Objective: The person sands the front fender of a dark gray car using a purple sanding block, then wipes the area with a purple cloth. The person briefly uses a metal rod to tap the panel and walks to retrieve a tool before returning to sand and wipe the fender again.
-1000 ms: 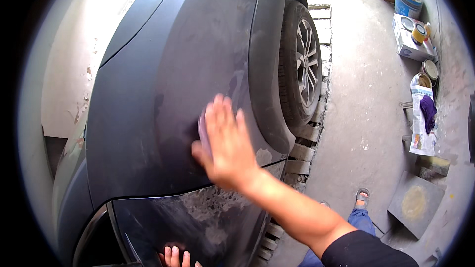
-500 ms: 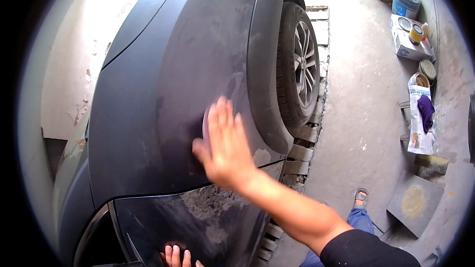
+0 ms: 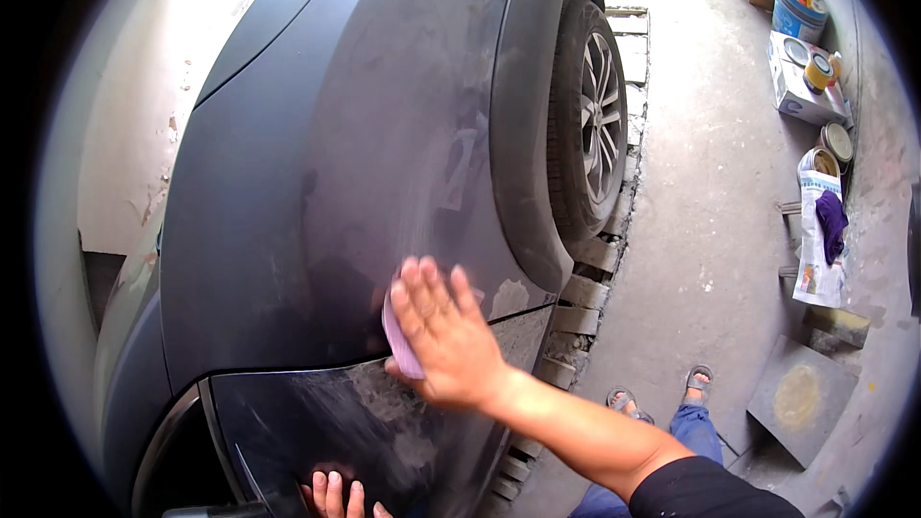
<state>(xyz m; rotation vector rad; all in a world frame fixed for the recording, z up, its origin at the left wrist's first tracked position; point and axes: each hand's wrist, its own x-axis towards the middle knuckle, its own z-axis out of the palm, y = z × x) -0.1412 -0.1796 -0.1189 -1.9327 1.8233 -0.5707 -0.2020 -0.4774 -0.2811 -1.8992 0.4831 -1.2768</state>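
My right hand (image 3: 441, 336) lies with fingers stretched over a round lilac sanding pad (image 3: 401, 334), holding it against the car's dark grey fender (image 3: 384, 182). Most of the pad is hidden beneath the palm. This spot is just ahead of the seam to the black door (image 3: 317, 412), and the fender's surface shows dull, scuffed patches. Lower down, my left hand (image 3: 338, 497) rests its spread fingertips on the door panel; the rest of that hand is cut off by the picture's lower edge.
A wheel (image 3: 590, 120) stands right of the fender, above slatted floor grating (image 3: 580, 302). Along the right wall are a blue bucket (image 3: 798, 10), a white box (image 3: 806, 96), open cans (image 3: 837, 142), a purple cloth (image 3: 831, 225) on newspaper, and a grey board (image 3: 804, 398).
My right hand has slid the sanding pad down the fender toward the door seam, and more of the pad shows. My left hand stays on the door. The view has shifted slightly.
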